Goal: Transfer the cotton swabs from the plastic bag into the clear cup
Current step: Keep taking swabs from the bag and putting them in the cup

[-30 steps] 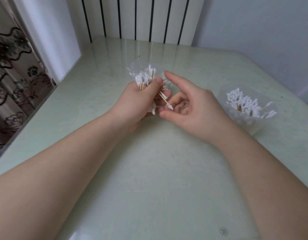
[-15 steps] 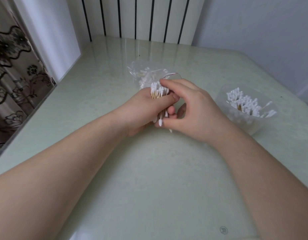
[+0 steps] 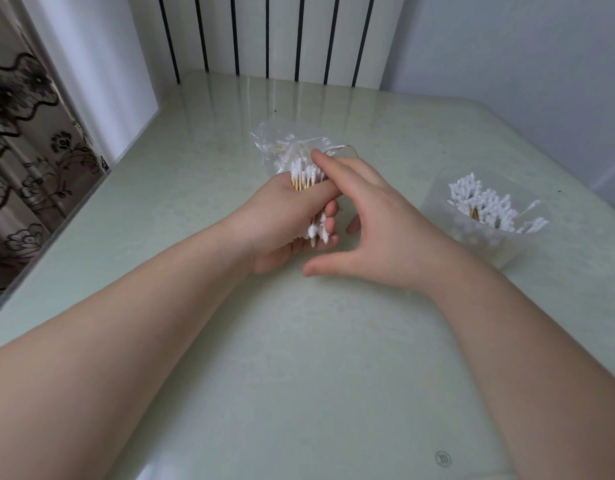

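While left hand (image 3: 282, 220) grips swab bundle (image 3: 304, 176), right hand (image 3: 375, 220) fingers spread; clear cup (image 3: 472, 245) near table (image 3: 333, 375) right edge.

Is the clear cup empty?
No, the clear cup has a bunch of white-tipped cotton swabs standing inside it.

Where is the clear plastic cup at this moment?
In the head view, the clear plastic cup stands on the pale green table at the right, beside the right hand.
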`<state>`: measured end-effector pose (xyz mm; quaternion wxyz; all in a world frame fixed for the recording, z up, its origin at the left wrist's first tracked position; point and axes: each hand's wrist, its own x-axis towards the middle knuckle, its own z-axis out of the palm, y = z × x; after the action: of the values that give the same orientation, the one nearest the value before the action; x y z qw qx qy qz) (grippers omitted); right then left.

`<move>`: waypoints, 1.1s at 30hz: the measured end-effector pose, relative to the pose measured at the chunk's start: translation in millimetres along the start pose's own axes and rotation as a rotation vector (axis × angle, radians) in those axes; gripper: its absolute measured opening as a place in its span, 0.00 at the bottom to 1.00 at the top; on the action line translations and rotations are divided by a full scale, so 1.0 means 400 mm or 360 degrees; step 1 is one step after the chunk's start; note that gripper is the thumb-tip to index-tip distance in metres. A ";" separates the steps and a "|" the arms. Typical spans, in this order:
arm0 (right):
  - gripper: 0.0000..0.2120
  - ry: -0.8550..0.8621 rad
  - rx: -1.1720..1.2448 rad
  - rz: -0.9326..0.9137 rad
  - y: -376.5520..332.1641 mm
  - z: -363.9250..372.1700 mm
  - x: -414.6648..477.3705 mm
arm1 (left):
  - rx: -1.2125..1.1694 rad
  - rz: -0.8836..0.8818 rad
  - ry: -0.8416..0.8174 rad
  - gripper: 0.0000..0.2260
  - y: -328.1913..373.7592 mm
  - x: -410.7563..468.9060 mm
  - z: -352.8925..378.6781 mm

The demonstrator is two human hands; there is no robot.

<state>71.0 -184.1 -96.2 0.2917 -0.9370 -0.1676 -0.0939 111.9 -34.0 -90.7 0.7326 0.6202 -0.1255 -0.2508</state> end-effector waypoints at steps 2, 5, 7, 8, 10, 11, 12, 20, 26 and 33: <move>0.54 -0.0014 0.0119 0.0028 -0.001 0.001 0.000 | 0.0032 0.0001 0.0079 0.05 0.002 0.003 -0.002; 0.49 0.0111 0.0190 0.0030 -0.002 0.001 0.002 | 0.0084 0.0019 0.0063 0.03 0.005 0.004 -0.003; 0.42 0.0208 0.0182 -0.0003 -0.003 0.001 0.003 | 0.0138 0.0026 0.0018 0.05 0.003 0.004 -0.005; 0.38 0.0257 0.0212 -0.0015 -0.004 0.001 0.004 | 0.0160 0.0028 0.0002 0.06 0.001 0.004 -0.007; 0.33 0.0288 0.0278 -0.0028 -0.004 -0.001 0.003 | 0.0163 0.0035 -0.0030 0.08 -0.002 0.004 -0.007; 0.36 0.0257 0.0282 -0.0035 -0.003 -0.002 0.001 | 0.0135 0.0031 -0.0041 0.08 -0.003 0.004 -0.007; 0.40 0.0198 0.0280 -0.0029 -0.003 -0.001 0.001 | 0.0092 0.0024 -0.0048 0.08 -0.003 0.003 -0.007; 0.43 0.0230 0.0394 0.0109 -0.005 0.022 0.014 | 0.0088 0.0031 -0.0099 0.10 -0.008 0.003 -0.009; 0.47 0.0087 0.0156 0.0036 -0.007 0.009 0.006 | -0.0087 -0.0047 -0.0116 0.11 -0.002 -0.002 -0.009; 0.47 0.0094 0.0121 0.0017 -0.010 0.005 0.004 | -0.0089 -0.0098 -0.0145 0.11 0.002 0.003 -0.014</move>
<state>71.0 -179.4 -95.5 0.3323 -0.9230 -0.1575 -0.1135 115.6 -29.9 -91.1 0.7352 0.5909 -0.1323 -0.3046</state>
